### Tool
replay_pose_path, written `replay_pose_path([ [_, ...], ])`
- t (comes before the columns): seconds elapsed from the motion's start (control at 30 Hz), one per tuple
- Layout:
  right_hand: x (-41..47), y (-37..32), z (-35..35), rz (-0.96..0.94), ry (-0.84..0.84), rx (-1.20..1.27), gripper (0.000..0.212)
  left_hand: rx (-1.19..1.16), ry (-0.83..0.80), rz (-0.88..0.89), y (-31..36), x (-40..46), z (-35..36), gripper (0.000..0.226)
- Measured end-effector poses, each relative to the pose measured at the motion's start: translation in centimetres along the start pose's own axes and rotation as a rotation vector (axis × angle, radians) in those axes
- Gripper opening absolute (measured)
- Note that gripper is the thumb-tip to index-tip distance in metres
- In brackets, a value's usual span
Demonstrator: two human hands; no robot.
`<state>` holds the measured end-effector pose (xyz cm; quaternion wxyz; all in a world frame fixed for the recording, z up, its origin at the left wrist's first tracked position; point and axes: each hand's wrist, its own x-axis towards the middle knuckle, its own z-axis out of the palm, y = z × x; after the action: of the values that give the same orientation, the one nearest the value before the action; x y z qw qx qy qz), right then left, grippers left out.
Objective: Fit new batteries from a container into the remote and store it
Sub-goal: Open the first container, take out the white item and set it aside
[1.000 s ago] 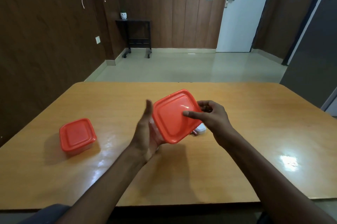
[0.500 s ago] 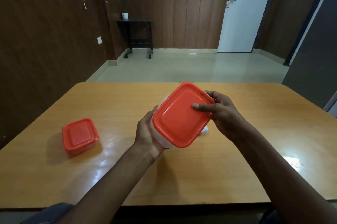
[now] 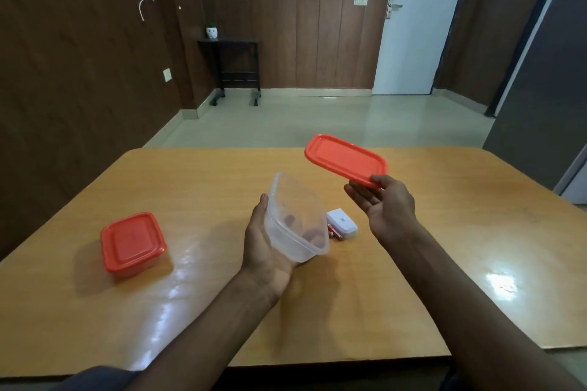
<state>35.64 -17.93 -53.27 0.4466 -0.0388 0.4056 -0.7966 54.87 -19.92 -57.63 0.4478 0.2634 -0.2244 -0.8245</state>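
Worktop [image 3: 190, 187] edges are seen on the far side and the near side, with the left corner cut off by the view. On the left a second tub [image 3: 132, 246] with an orange lid sits shut, well apart from both hands and near the left edge. At the centre the left hand [image 3: 265, 244] is curled under a clear tub [image 3: 297, 219], which is held tilted above the worktop; half a second ago this tub was still covered, and the lid has now been taken off. Dark reddish things lie blurred in its bottom, perhaps batteries, though that cannot be told. Just right of the tub, a white remote [image 3: 341, 223] lies on the worktop with two small batteries [image 3: 335, 234] touching its near-left side. Further right the orange lid [image 3: 346, 160] is pinched at its near edge by the right hand [image 3: 386, 209] and held raised. The contents are judged to be within reach now. Bare worktop right of the remote leaves room where the lid could be set down.
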Motion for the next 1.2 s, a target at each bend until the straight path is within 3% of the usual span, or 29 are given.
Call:
replay_pose_path([
  [0.1,1.3,0.0,-0.7,-0.197,0.081,-0.213,0.032,0.005,-0.034,0.008,-0.1,0.1,-0.1,0.044],
  [0.23,4.0,0.8,-2.3,-0.838,0.281,-1.014,0.017,0.041,-0.057,0.014,-0.3,-0.1,-0.1,0.047],
  [0.33,6.0,1.7,-3.8,-1.051,0.300,-1.480,0.024,0.051,-0.065,0.013,-0.3,-0.3,-0.2,0.042],
  [0.43,6.6,2.4,-4.6,-1.010,0.243,-1.671,0.037,0.029,-0.052,0.017,-0.2,-0.2,-0.4,0.045],
  [0.57,7.2,3.0,-5.0,-0.851,0.195,-1.878,0.037,-0.003,-0.063,-0.024,-0.3,0.0,-0.5,0.055],
  [0.73,7.7,3.0,-5.8,-0.645,0.170,-1.937,0.035,0.022,-0.094,-0.057,-0.1,-0.4,-0.4,0.054],
  [0.8,7.4,2.5,-5.3,-0.646,0.165,-1.870,0.036,0.046,-0.103,-0.055,-0.2,-0.4,-0.3,0.057],
  [0.9,5.8,1.8,-3.8,-0.567,0.096,-1.513,0.030,0.053,-0.091,-0.067,-0.8,0.0,-0.5,0.070],
  [1.0,3.4,0.5,-2.5,-0.148,-0.148,-1.080,0.023,0.095,-0.110,-0.090,-1.5,-0.5,-0.1,0.064],
  [1.1,1.9,-1.0,-3.2,0.008,-0.367,-1.191,0.023,0.152,-0.111,-0.103,-2.5,-1.3,0.3,0.053],
  [1.2,2.2,-2.5,-4.6,-0.051,-0.368,-1.345,0.017,0.273,-0.108,-0.188,-3.8,-1.9,1.0,0.043],
])
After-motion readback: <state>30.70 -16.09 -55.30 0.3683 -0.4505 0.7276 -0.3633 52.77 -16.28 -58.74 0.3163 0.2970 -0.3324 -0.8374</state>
